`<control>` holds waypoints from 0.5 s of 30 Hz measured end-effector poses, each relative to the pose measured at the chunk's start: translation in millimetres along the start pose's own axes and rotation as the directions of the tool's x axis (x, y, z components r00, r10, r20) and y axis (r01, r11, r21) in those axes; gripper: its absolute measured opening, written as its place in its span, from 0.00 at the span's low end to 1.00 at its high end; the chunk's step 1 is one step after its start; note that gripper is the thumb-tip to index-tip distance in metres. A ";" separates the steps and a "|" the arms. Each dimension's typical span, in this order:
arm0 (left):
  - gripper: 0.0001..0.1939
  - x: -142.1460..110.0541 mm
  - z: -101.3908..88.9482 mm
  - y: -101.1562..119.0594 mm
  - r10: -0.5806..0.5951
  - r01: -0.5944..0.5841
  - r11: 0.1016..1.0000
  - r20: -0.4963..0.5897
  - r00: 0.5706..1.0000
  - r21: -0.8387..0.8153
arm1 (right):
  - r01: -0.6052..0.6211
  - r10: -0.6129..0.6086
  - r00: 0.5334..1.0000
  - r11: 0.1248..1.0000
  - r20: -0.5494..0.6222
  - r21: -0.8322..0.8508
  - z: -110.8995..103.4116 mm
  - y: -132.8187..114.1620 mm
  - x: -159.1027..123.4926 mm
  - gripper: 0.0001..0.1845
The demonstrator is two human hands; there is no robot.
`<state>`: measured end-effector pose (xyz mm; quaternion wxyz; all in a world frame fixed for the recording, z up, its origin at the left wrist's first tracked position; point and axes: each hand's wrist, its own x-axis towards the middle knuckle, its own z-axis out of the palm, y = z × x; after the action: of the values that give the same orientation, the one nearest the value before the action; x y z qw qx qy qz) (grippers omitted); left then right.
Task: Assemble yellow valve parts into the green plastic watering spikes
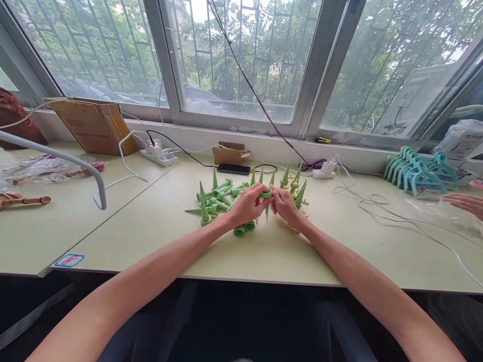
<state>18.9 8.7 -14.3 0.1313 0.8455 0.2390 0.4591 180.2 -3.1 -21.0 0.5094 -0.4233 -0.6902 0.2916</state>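
Over the table, my left hand [249,202] is closed around a green plastic watering spike [266,194], its ringed wide end up and its point down. My right hand [284,203] is closed in a pinch against the spike's right side; whatever its fingers hold is hidden. Left of my hands lies a pile of green watering spikes [217,196], some upright, others on their sides. Two spikes [239,231] show their round open ends below my left hand. To the right, more upright spikes [301,195] stand with small yellow valves [305,203] around them.
A phone [234,169] lies before a small open carton [229,153]. Power strips [160,158] and loose cables [377,199] run along the back and right. Blue-green hangers [418,173] and another person's hand [466,203] are at right. A white metal bar [56,155] crosses the left.
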 end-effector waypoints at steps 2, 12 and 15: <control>0.06 0.0 0.0 0.1 0.001 -0.001 1.000 0.000 1.000 -0.002 | 0.004 -0.004 1.000 1.000 0.000 0.002 0.2 0.7 0.1 0.28; 0.06 0.8 -2.6 3.8 -0.015 0.015 1.000 0.025 1.000 -0.018 | 0.011 -0.011 1.000 1.000 0.006 -0.020 0.3 -1.2 0.2 0.28; 0.07 0.9 -2.7 4.3 -0.017 0.018 0.999 0.028 0.999 -0.028 | 0.022 -0.021 1.000 0.999 0.003 -0.037 0.2 -1.0 0.1 0.28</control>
<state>18.2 5.4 -10.3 0.1505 0.8478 0.2380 0.4494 179.7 -3.5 -20.2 0.5036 -0.4250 -0.7007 0.2736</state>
